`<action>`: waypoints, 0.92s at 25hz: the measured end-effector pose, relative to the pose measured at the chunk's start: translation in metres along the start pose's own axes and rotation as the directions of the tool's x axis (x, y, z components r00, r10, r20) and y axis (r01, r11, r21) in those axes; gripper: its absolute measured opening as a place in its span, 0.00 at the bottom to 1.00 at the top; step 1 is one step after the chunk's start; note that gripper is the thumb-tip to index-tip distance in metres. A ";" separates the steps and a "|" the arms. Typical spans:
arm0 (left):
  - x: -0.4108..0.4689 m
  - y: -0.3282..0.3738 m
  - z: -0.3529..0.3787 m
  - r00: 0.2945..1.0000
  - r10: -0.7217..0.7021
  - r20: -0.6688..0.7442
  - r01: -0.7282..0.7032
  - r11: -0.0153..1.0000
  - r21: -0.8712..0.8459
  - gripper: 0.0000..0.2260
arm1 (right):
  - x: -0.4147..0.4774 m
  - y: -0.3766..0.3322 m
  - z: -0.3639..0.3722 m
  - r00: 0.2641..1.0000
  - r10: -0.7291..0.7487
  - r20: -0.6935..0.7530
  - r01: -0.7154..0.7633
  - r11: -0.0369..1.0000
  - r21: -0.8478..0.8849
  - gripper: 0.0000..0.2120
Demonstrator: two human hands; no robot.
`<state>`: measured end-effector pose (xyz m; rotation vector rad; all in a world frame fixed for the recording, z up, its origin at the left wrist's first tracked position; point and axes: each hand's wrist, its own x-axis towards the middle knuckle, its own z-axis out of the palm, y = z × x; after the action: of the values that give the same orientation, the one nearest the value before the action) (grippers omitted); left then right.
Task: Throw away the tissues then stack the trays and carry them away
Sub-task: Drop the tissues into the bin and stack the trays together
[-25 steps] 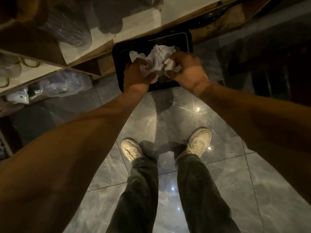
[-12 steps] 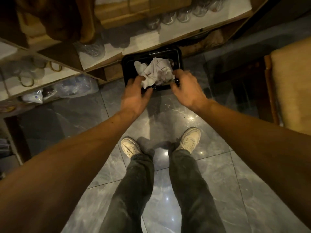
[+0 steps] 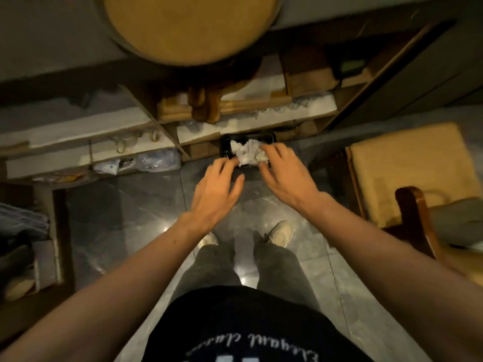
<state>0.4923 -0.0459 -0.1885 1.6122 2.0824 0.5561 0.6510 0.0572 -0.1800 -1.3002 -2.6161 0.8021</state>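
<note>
A crumpled wad of white tissues (image 3: 247, 153) lies in a small black bin (image 3: 225, 145) on the floor, at the foot of wooden shelves. My left hand (image 3: 218, 188) hovers above the floor just in front of the bin, fingers spread, holding nothing. My right hand (image 3: 286, 172) is beside it, fingers apart, fingertips over the near edge of the tissues; I cannot tell whether they touch. No trays are in view.
Wooden shelves (image 3: 198, 126) with glasses and plastic bags stand behind the bin. A round wooden tabletop (image 3: 188, 24) is at the top. A cushioned wooden chair (image 3: 407, 176) stands at the right. A low shelf unit (image 3: 39, 231) is at the left. Grey floor tiles lie underfoot.
Both hands let go of the tissues, which now lie in the bin, and drew back toward me. The view rose and pulled away from the bin.
</note>
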 end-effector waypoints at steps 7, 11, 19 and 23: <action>-0.043 0.006 -0.130 0.978 0.097 -0.182 -0.096 0.995 0.018 0.20 | -0.026 -0.129 -0.060 0.988 0.018 -0.152 0.006 0.987 0.158 0.22; -0.064 -0.016 -0.191 0.950 0.127 -0.286 -0.134 0.991 -0.003 0.19 | -0.026 -0.184 -0.069 0.976 -0.030 -0.214 0.061 0.988 0.140 0.22; -0.060 -0.044 -0.228 0.934 0.168 -0.315 -0.175 0.984 0.006 0.19 | -0.006 -0.209 -0.075 0.971 -0.077 -0.225 0.095 0.993 0.074 0.23; -0.023 -0.037 -0.230 0.942 0.148 -0.300 -0.151 0.988 0.015 0.21 | 0.025 -0.192 -0.086 0.969 -0.040 -0.245 0.068 0.992 0.105 0.24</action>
<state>0.3366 -0.0867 -0.0184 1.7842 2.1735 0.9126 0.5274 0.0167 -0.0132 -1.2074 -2.3688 0.7205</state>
